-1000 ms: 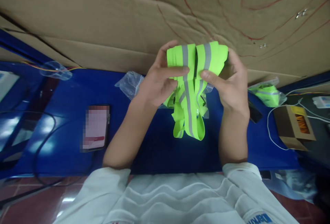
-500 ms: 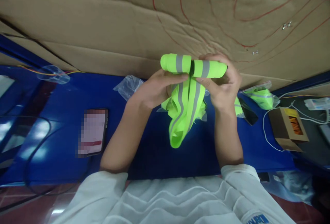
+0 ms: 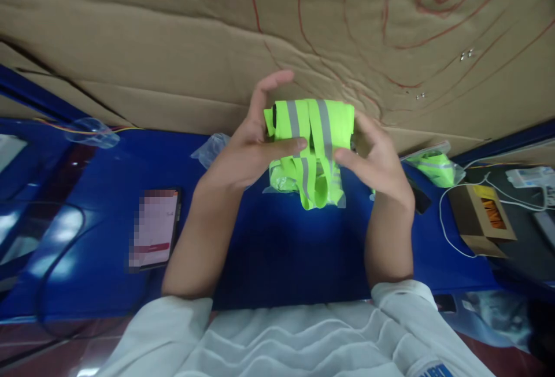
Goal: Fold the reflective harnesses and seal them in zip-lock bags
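Observation:
A neon yellow-green strap bundle with grey stripes [image 3: 303, 122] is held up between my two hands, its loose ends hanging down in loops. My left hand [image 3: 255, 146] grips its left side, thumb across the front and index finger raised off it. On the right side, my right hand [image 3: 375, 154] holds the bundle with the thumb in front and the other fingers behind, partly hidden. Below and behind the bundle, a plastic-wrapped neon piece [image 3: 283, 177] lies on the blue table [image 3: 299, 261].
A phone [image 3: 156, 229] lies at left, near a clear plastic cup [image 3: 93, 132]. A crumpled clear bag [image 3: 211, 148] is beside my left hand. At right are a bagged neon item [image 3: 437, 167], a dark object [image 3: 420, 196], white cables and an open cardboard box [image 3: 481, 215]. Cardboard [image 3: 173, 47] stands behind.
The two rolled parts have come together into one wider, flatter bundle, and the hanging loops are shorter. My left index finger has lifted; my right hand has turned and moved slightly lower.

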Available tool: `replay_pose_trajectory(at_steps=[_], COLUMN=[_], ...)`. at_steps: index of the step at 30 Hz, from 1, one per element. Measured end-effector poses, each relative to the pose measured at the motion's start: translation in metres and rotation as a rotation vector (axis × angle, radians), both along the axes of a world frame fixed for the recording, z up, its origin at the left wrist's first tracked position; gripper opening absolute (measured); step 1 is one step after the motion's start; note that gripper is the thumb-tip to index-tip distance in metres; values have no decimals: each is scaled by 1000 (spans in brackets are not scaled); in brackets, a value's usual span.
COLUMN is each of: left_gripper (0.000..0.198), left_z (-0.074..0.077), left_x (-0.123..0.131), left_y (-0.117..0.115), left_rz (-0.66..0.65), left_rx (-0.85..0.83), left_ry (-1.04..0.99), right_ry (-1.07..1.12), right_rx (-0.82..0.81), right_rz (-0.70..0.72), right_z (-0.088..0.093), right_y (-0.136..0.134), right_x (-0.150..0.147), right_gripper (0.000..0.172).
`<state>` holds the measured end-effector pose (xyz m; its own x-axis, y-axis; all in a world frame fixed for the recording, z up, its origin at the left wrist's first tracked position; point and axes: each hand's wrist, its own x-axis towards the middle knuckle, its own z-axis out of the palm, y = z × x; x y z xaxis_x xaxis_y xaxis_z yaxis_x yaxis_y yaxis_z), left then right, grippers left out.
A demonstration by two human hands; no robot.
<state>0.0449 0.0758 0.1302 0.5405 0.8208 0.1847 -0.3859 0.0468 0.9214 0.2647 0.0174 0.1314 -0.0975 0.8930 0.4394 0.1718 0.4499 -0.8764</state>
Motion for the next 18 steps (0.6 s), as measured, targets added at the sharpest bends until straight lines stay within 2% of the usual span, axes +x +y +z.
replay_pose_trajectory(at_steps=[3, 6, 9, 12, 15, 18], left_gripper=[93, 99, 84, 72, 56, 36], left_z=[8, 16, 21, 20, 12, 1], left_x=[1, -2, -10, -15, -19, -21], left_y=[-7, -9, -7, -3, 3, 10], left_rz=[41, 60, 61, 47, -28, -81], left_rx=[54, 32, 4, 108, 263, 296], left_ry=[-14, 36, 117, 150, 180, 206], right_ry=[16, 72, 62, 60, 121, 175], right_rx=[-16, -42, -47, -37, -49, -78], right_rz=[-155, -196, -176, -191, -176, -141], right_z=[1, 3, 3, 1, 1, 1], right_y=[-1, -3, -4, -4, -1, 1], right_x=[-13, -22, -22, -18, -15, -20], right_gripper=[50, 45, 43, 44, 47, 48])
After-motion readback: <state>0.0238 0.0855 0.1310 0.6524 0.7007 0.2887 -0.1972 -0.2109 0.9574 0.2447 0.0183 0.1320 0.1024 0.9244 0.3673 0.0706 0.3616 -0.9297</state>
